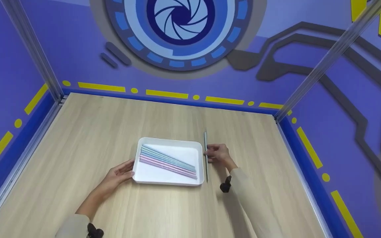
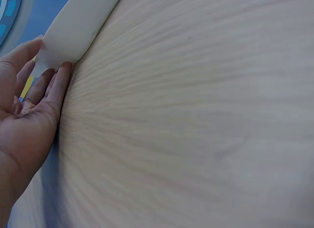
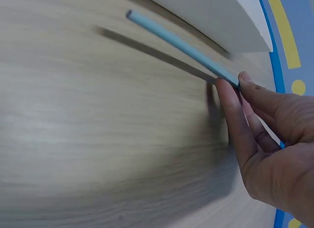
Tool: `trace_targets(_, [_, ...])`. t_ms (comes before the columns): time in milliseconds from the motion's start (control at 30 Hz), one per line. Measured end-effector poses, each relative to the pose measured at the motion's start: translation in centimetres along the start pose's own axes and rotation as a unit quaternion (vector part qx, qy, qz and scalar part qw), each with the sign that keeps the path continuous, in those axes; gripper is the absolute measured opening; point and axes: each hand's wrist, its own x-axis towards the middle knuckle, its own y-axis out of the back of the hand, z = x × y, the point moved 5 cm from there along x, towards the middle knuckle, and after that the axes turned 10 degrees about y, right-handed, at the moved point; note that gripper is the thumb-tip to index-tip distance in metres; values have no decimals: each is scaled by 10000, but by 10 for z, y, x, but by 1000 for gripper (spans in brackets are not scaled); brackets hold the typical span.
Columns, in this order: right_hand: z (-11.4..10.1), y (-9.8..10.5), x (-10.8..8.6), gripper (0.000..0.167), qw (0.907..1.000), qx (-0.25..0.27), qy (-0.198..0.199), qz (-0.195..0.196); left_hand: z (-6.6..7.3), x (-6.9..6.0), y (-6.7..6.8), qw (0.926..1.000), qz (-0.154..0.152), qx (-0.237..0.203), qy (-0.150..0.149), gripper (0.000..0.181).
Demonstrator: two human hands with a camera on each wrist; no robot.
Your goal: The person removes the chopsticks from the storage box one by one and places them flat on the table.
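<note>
A white rectangular tray point(image 1: 169, 180) holds several thin sticks point(image 1: 169, 162) in blue, green, pink and purple, lying side by side at a slant. My left hand point(image 1: 112, 180) touches the tray's left wall, its fingers fairly straight; the left wrist view shows the fingertips of this hand point(image 2: 29, 110) against the white wall point(image 2: 73, 31). Just right of the tray, my right hand point(image 1: 219, 154) pinches a single stick point(image 1: 205, 142) between thumb and fingers. In the right wrist view this stick point(image 3: 181, 45) is light blue, held by the hand point(image 3: 274, 139) slightly above the table, beside the tray point(image 3: 216, 16).
The wooden table point(image 1: 111, 119) is bounded by blue panels with yellow marks at the back and sides. Metal posts point(image 1: 33, 49) rise at the back corners. A black item point(image 1: 225, 185) is at the right wrist, another point(image 1: 94, 230) at the left.
</note>
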Motion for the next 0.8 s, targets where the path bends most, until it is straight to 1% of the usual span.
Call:
trace_targets(300, [-9, -3, -7, 41, 9981, -539, 185, 233, -1, 1, 1, 10000, 43, -62, -27, 71])
trace_targets(467, [-6, -4, -7, 40, 9981, -543, 117, 273, -1, 3, 1, 9999, 122, -55, -12, 71])
trace_targets(567, [-4, -4, -7, 39, 9979, -572, 177, 240, -1, 3, 0, 9999, 131, -67, -1, 71])
trace_targets(667, [-5, -3, -8, 37, 9966, -759, 281, 182, -1, 2, 0, 9999, 134, -76, -8, 70])
trace_targets(800, [-12, -3, -9, 31, 9939, -996, 479, 66, -1, -1, 0, 10000, 41, -87, -29, 70])
